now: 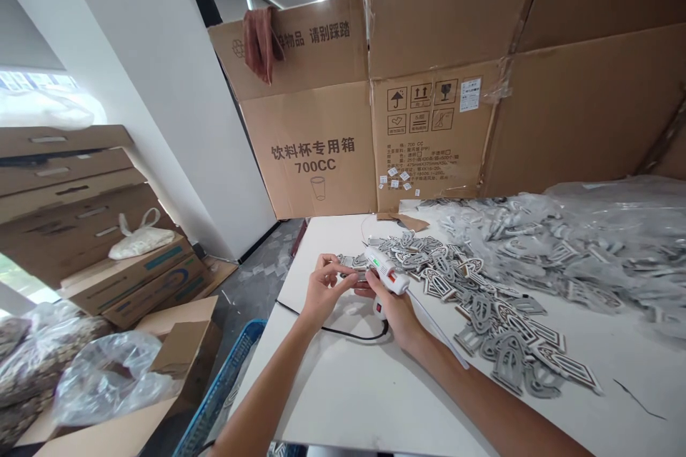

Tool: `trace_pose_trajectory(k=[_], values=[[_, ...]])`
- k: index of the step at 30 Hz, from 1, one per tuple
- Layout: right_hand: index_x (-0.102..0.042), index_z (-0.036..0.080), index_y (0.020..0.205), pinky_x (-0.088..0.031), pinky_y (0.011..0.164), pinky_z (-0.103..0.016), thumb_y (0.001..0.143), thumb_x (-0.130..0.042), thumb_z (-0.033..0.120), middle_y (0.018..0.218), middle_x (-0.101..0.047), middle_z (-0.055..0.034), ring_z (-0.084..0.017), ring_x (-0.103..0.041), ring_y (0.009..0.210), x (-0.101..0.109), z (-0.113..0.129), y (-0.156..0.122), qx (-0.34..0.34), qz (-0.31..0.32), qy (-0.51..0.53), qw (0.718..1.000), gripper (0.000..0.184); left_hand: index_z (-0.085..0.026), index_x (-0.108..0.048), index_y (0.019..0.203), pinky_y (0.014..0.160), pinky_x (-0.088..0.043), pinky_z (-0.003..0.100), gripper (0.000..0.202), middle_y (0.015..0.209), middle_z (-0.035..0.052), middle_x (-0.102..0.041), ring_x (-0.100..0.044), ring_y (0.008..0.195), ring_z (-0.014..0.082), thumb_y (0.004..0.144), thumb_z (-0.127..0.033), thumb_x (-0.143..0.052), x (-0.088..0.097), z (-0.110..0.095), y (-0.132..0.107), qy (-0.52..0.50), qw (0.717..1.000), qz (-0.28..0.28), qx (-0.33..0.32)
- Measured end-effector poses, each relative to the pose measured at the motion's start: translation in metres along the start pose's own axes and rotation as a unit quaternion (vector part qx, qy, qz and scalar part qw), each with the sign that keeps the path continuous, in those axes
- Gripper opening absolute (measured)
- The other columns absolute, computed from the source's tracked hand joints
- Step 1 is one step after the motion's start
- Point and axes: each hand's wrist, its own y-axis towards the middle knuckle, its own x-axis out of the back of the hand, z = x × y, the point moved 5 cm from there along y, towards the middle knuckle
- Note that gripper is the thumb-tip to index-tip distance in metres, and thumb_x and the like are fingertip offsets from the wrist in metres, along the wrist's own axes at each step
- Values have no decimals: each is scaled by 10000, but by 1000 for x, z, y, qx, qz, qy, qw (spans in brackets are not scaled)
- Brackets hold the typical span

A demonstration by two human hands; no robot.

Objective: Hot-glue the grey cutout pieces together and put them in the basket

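My right hand [394,314] is wrapped round the handle of a white glue gun [386,273] with a green light and an orange tag, its nozzle aimed left. My left hand [326,284] pinches a small grey patch [351,273] at the nozzle tip, just above the white table [354,385]. A black cord [343,330] runs from the gun across the table towards the left edge. Right of my hands lies a spread of grey embroidered patches [482,307].
A plastic bag holding more grey patches [589,243] covers the table's far right. Large cardboard sheets [429,93] stand behind the table. On the floor at left are stacked boxes [80,214], plastic bags [101,378] and a blue crate [225,385].
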Motion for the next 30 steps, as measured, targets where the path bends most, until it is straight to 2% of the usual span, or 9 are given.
trace_pose_trajectory(k=[4, 7, 13, 15, 18, 21, 24, 27, 30], values=[[-757, 202, 1140, -596, 667, -318, 766, -864, 628, 1017, -829, -99, -275, -809, 876, -1, -6, 2, -8, 12, 51, 999, 578, -248, -861, 909, 704, -471, 256, 202, 1139, 102, -532, -548, 1099, 230, 822, -430, -877, -1, -2, -1, 20, 999, -12, -29], [-769, 204, 1123, -621, 731, -345, 756, -877, 618, 991, -832, -90, -276, -809, 892, 0, -11, 5, -13, 14, 66, 998, 563, -245, -854, 896, 735, -494, 271, 181, 1127, 99, -540, -564, 1077, 225, 830, -412, -870, -2, -6, -2, 49, 997, -21, -52], [-770, 210, 1144, -532, 603, -276, 753, -874, 627, 1060, -828, -98, -280, -810, 913, 2, -10, 6, -23, 14, 37, 999, 580, -248, -841, 897, 730, -531, 282, 133, 1088, 85, -550, -596, 1017, 210, 858, -375, -843, -4, -15, -6, 73, 994, -30, -79], [-771, 197, 1141, -468, 551, -254, 769, -847, 661, 999, -828, -98, -272, -803, 871, 2, -9, 5, -26, 18, 11, 999, 600, -246, -835, 894, 734, -553, 287, 122, 1103, 89, -558, -611, 1040, 219, 862, -364, -838, -5, -16, -6, 73, 994, -30, -82], [-773, 193, 1102, -450, 552, -266, 779, -817, 694, 914, -815, -82, -240, -769, 768, 3, -5, 5, -2, 26, -8, 1000, 598, -242, -824, 902, 734, -585, 290, 137, 1149, 108, -592, -622, 1148, 257, 877, -377, -822, -7, -17, -7, 67, 995, -24, -77], [-757, 201, 953, -450, 576, -276, 814, -768, 718, 785, -761, -35, -179, -678, 651, 3, -1, 4, 27, 33, -46, 998, 536, -238, -813, 912, 727, -601, 277, 159, 1173, 118, -628, -624, 1224, 279, 890, -395, -808, -8, -15, -7, 63, 996, -15, -64], [-656, 206, 762, -432, 594, -271, 869, -698, 740, 643, -642, 9, -141, -568, 593, 3, 3, 2, 45, 53, -90, 994, 546, -231, -782, 965, 688, -595, 259, 206, 1154, 100, -669, -670, 1107, 241, 880, -415, -816, -6, -12, -7, 50, 998, -14, -35], [-617, 211, 757, -393, 569, -266, 895, -666, 747, 601, -576, 28, -132, -506, 573, 3, 7, 0, 51, 65, -110, 991, 556, -244, -746, 1141, 634, -588, 256, 360, 1072, 72, -713, -686, 958, 209, 867, -465, -822, -6, -7, -6, 28, 999, 8, 19], [-613, 208, 724, -366, 540, -271, 896, -643, 771, 591, -572, 16, -135, -487, 555, 5, 12, -1, 66, 51, -140, 987, 589, -221, -766, 1078, 559, -537, 240, 374, 927, 56, -728, -686, 838, 195, 893, -546, -773, -9, -2, -6, 44, 995, 67, 62]])
